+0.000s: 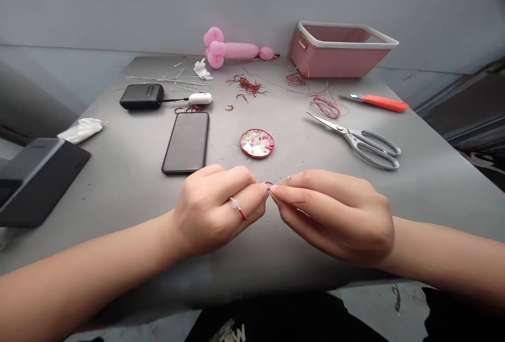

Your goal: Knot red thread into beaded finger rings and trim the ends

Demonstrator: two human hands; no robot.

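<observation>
Both hands meet in front of me, fingertips together, over the near part of the grey table. My left hand (pixel 221 208) is closed, pinching a small loop of dark red cord (pixel 269 183). A ring of red cord with a pale bead (pixel 235 203) sits on one of its fingers. From the other side, my right hand (pixel 335 213) pinches the same cord between thumb and fingers. Most of the cord is hidden by the fingertips. Just beyond the hands lies a round red-rimmed dish (pixel 257 156) of small pale and coloured beads.
Left stand a black phone (pixel 186 143), a black power bank (pixel 141 97) and a dark box-like device (pixel 43 179). Right lie grey-handled scissors (pixel 357 142), a red-orange cutter (pixel 384 102) and red cord (pixel 326 107). Farther back are cord scraps (pixel 249 85), a pink balloon (pixel 240 50) and a pink bin (pixel 335 60).
</observation>
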